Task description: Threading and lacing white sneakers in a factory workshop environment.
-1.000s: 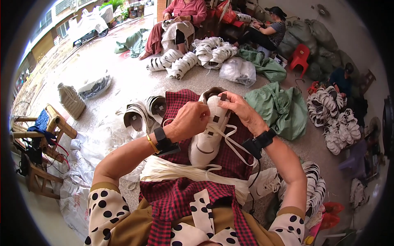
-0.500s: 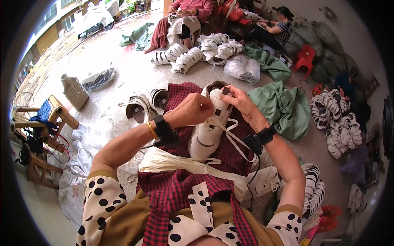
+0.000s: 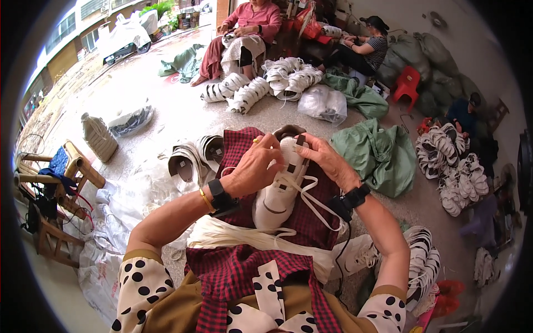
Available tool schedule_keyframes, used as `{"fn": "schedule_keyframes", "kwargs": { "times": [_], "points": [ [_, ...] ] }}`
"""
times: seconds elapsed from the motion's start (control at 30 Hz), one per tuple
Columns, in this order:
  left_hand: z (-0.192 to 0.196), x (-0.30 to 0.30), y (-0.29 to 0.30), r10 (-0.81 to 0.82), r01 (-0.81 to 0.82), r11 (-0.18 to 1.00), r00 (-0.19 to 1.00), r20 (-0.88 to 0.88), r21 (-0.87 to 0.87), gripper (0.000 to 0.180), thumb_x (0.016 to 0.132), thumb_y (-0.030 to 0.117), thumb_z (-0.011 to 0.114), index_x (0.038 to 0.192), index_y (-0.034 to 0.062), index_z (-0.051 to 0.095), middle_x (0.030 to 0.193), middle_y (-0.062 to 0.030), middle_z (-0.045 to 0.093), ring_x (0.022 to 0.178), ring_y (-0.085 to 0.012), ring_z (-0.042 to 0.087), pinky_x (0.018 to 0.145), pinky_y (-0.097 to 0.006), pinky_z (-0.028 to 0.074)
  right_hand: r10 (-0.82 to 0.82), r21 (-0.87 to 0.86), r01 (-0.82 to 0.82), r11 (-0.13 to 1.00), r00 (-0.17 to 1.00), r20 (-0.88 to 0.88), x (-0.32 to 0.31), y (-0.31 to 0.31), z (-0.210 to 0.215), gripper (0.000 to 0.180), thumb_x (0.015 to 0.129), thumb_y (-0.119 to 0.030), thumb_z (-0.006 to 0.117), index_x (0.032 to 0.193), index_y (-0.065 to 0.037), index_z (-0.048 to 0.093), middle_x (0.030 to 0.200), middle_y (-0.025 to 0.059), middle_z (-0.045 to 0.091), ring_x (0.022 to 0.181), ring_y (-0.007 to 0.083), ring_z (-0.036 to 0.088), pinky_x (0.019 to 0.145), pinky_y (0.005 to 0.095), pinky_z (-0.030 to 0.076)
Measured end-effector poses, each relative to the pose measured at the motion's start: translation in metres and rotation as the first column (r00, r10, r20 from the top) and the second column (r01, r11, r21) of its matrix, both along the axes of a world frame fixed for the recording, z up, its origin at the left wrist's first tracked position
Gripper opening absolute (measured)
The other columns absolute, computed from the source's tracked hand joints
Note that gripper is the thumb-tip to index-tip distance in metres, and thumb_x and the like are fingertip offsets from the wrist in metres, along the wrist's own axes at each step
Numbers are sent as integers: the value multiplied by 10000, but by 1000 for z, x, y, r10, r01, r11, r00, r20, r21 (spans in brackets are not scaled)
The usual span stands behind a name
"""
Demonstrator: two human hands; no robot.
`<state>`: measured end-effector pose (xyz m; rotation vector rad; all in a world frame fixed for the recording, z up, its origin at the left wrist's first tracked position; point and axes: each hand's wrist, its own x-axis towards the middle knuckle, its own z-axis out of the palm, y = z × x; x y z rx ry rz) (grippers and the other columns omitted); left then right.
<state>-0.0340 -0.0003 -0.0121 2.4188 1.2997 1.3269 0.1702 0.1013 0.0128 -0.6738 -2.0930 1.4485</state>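
A white sneaker [image 3: 270, 206] lies on the red-and-black checked cloth [image 3: 237, 145] over my lap, its toe pointing toward me. My right hand [image 3: 328, 160] grips the sneaker near the top of its tongue, thumb and fingers closed around it. Beside the tongue, my left hand [image 3: 256, 165] is closed with curled fingertips; what they pinch, if anything, is too small to make out. A loose white shoelace [image 3: 317, 208] hangs from the eyelets toward the right. Across my lap, below the toe, runs a bundle of cream laces [image 3: 230, 233].
More sneakers [image 3: 183, 164] stand left of my lap, and another white shoe [image 3: 355, 256] lies to the right. A green sack [image 3: 377, 152], stacked shoes [image 3: 425, 261] and a bamboo stool [image 3: 78, 166] surround me. Two people [image 3: 252, 28] [image 3: 369, 50] sit farther back, another at right [image 3: 462, 115].
My left hand has shifted slightly left and turned, its fingers now pointing up beside the tongue. My right hand keeps its grip on the sneaker. The whole view has tilted a little.
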Motion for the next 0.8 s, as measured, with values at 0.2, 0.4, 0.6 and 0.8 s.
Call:
{"fn": "schedule_keyframes", "kwargs": {
  "times": [0.2,0.4,0.6,0.8],
  "points": [
    [-2,11,5,86,-85,996,996,32,-20,164,728,50,762,863,59,670,1069,-82,561,1059,-284,534,933,-427,403,-3,-47,1,999,999,-39,5,-3,1,413,967,-298,609,1245,7,594,1096,53,656,981,120,579,892,300,482],
    [27,-7,24,-34,59,960,995,93,-274,929,674,71,804,1504,116,387,1208,-171,637,1186,-298,573,1021,-435,438,-55,109,55,993,998,-8,12,-11,10,389,947,-213,608,1286,-23,581,1136,60,660,1045,142,589,908,328,493],
    [39,-17,50,-317,316,860,946,67,-400,877,675,53,781,1474,32,419,1177,-163,670,962,-188,678,851,-340,549,-312,421,272,866,949,29,15,-57,35,313,826,-19,722,1110,-41,590,867,30,713,746,135,693,645,299,542],
    [34,-23,55,-356,386,802,922,154,-457,788,688,75,804,1412,0,502,966,-110,722,856,-133,660,774,-301,541,-305,649,197,735,951,56,6,-56,6,356,760,-6,766,1068,-41,590,860,70,709,759,168,691,656,293,530]
  ]
}}
